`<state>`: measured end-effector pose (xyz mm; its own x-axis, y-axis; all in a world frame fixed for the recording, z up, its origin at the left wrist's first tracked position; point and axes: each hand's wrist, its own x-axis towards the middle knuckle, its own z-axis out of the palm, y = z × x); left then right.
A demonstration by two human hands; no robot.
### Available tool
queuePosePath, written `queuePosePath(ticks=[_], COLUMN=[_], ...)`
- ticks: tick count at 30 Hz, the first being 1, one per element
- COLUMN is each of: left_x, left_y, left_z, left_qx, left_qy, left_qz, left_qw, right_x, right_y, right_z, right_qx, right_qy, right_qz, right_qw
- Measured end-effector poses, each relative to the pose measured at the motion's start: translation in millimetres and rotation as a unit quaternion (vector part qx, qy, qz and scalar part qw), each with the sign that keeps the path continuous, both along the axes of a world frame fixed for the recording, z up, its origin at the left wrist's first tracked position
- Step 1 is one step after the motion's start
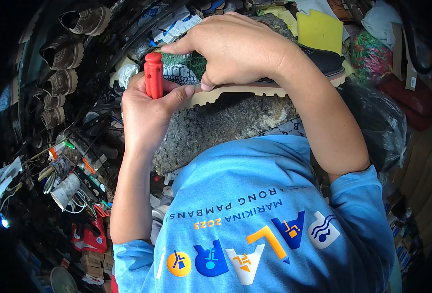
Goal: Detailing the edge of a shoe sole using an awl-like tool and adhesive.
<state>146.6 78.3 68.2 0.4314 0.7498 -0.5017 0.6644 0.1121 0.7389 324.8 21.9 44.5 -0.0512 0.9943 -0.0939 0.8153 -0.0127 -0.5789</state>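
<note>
A low shoe (318, 60) lies on its side-on length across a rough grey stone block (216, 129). Its upper is black, with green and black-and-white scaly panels at the left end, above a cream lugged sole (260, 90). My left hand (145, 105) is closed round an upright red-handled tool (153, 73), whose shaft is hidden; the thumb reaches the sole's left end. My right hand (240, 49) straddles the shoe from above. Its thumb presses near the sole edge and the index finger stretches toward the red handle; the other fingers are hidden.
Several brown shoes (62, 51) stand in a row at the left. Below them are a white cup (65, 189), cords and small tools in a cluttered heap. A yellow sheet (319, 31) lies beyond the shoe, and clear plastic (384, 124) bunches at the right.
</note>
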Motion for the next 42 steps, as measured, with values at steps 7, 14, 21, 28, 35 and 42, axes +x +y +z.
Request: queuePosePath(ticks=[7,14,21,28,35,42], left_x=[-1.7,-11.9,-10.2,-33.5,-60.6,-76.1], left_y=[-0.9,3.6,10.9,8.4,-5.1,6.8], left_z=[0.3,-4.5,-10.9,-20.8,-23.3,1.0], left_qx=[0.003,-0.060,-0.085,-0.098,-0.190,-0.095], left_qy=[0.009,-0.034,-0.078,-0.165,-0.283,-0.501], left_qz=[-0.009,0.010,0.032,0.035,0.162,0.229], left_qw=[1.000,0.998,0.993,0.981,0.926,0.829], right_x=[-0.9,-0.1,2.1,-8.8,-24.8,-45.9], right_y=[1.3,-2.7,2.2,1.9,-13.2,-3.0], right_z=[4.8,6.3,0.1,25.4,32.1,48.7], right_qx=[-0.045,-0.044,-0.012,-0.067,-0.035,-0.034], right_qy=[-0.020,-0.014,-0.034,-0.035,-0.085,-0.064], right_qz=[0.013,0.015,0.005,0.076,0.098,0.012], right_qw=[0.999,0.999,0.999,0.994,0.991,0.997])
